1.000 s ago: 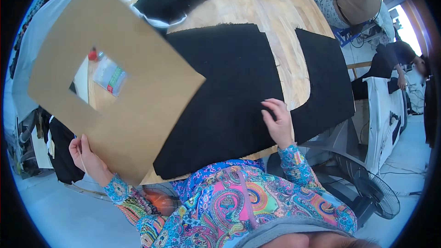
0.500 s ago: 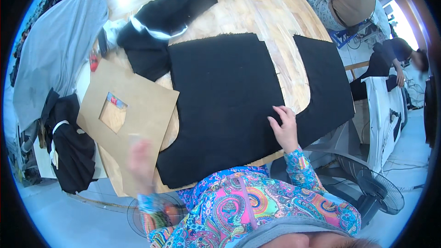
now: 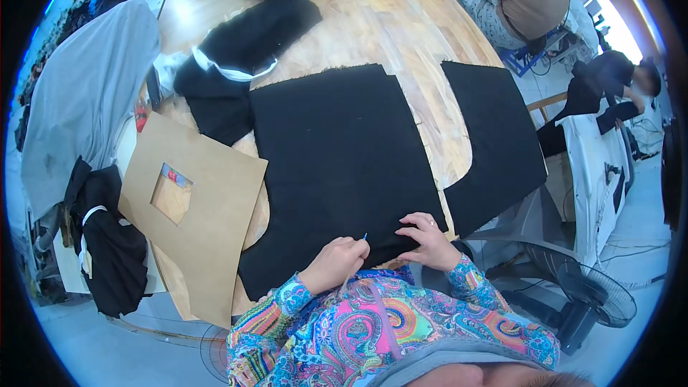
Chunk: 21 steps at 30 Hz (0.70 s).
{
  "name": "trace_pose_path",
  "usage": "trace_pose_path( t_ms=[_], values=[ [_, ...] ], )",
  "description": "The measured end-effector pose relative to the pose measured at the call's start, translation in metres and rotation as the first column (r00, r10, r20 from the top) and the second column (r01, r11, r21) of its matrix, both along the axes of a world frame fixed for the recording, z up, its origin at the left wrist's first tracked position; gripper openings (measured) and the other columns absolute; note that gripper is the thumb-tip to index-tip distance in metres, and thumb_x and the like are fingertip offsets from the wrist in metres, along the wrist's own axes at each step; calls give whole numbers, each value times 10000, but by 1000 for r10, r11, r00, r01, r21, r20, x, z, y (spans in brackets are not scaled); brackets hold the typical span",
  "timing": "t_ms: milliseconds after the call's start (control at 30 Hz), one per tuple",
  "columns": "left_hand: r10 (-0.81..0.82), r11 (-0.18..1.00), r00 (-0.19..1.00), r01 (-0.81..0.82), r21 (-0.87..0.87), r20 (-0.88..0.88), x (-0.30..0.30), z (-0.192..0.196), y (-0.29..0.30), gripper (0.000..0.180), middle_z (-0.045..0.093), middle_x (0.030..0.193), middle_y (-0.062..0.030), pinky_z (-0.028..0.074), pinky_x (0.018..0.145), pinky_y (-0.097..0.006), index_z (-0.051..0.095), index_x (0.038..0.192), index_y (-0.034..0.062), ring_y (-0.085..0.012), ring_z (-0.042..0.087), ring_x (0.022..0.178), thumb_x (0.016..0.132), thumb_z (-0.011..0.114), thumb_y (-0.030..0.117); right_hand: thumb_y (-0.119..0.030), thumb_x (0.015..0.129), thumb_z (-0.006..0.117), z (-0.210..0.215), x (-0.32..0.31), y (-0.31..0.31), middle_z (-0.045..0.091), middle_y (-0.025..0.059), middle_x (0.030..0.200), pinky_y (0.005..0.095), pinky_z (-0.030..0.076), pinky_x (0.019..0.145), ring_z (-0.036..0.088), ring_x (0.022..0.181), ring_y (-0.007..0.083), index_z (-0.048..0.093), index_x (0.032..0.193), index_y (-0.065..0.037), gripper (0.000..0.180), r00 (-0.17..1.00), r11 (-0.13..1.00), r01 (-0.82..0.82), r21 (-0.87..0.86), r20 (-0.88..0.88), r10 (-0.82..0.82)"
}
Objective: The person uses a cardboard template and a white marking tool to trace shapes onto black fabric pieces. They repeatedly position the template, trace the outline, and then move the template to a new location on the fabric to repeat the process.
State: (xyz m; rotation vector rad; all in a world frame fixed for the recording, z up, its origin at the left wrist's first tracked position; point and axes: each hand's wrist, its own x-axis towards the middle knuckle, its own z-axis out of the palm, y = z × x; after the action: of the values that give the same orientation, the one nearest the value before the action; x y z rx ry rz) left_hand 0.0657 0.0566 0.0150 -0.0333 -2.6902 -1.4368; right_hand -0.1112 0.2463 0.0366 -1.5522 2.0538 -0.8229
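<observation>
A wide black fabric panel (image 3: pixel 337 150) lies flat on the wooden table, its near edge close to my body. My left hand (image 3: pixel 334 265) is closed over that near edge, pinching a slim tool with a blue tip (image 3: pixel 365 236); the rest of the tool is mostly hidden by the fingers. To its right, my right hand (image 3: pixel 431 245) rests on the cloth near the corner, thumb and fingers apart. A second black fabric panel (image 3: pixel 498 143) lies on the right, a narrow strip of wood showing between the two.
A brown card template (image 3: pixel 208 165) with a cut-out window overlaps the table's left side. Behind it lies a black fabric bundle (image 3: pixel 265 32) with a white band. Grey cloth (image 3: pixel 89 93) drapes at far left. A floor fan (image 3: pixel 595 294) stands right; two people work beyond.
My left hand has come from over the brown template to the panel's near edge. My right hand has moved nearer to me along the cloth. A gap now shows between the two panels.
</observation>
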Motion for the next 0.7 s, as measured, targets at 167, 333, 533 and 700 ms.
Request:
trace_pose_path(
  t_ms=[167, 333, 533, 700],
  values=[
    [114, 978, 993, -120, 172, 43, 4, -5, 2, 110, 544, 789, -115, 465, 653, -355, 505, 811, 30, -290, 551, 740, 752, 591, -5, -94, 692, 717, -5, -2, -3, 562, 103, 1062, 411, 371, 950, 508, 1064, 284, 630, 973, -55, 297, 996, 999, 13, -38, -92, -16],
    [156, 979, 986, -162, -127, -62, 20, 10, -1, 174, 532, 791, -117, 461, 657, -378, 506, 833, 38, -300, 538, 741, 707, 612, -20, 13, 713, 627, -6, -8, -12, 600, 46, 938, 434, 347, 978, 565, 957, 215, 642, 889, -67, 195, 962, 985, 79, -156, -248, -117],
    [438, 875, 890, -389, -288, 128, 77, 33, -21, 189, 560, 804, -119, 472, 689, -416, 538, 872, 47, -313, 562, 789, 699, 578, -17, 31, 688, 652, -5, -29, -24, 586, 11, 849, 456, 290, 1031, 573, 904, 174, 638, 844, -101, 204, 932, 974, 132, -187, -311, -186],
    [644, 764, 752, -622, -169, 141, 96, 72, -54, 171, 635, 810, -130, 498, 709, -347, 528, 846, 26, -252, 624, 752, 714, 577, -70, 88, 630, 652, 53, -62, -20, 594, 19, 776, 459, 314, 1018, 616, 807, 177, 645, 845, -91, 279, 871, 844, 161, -512, -329, -366]
  ],
)
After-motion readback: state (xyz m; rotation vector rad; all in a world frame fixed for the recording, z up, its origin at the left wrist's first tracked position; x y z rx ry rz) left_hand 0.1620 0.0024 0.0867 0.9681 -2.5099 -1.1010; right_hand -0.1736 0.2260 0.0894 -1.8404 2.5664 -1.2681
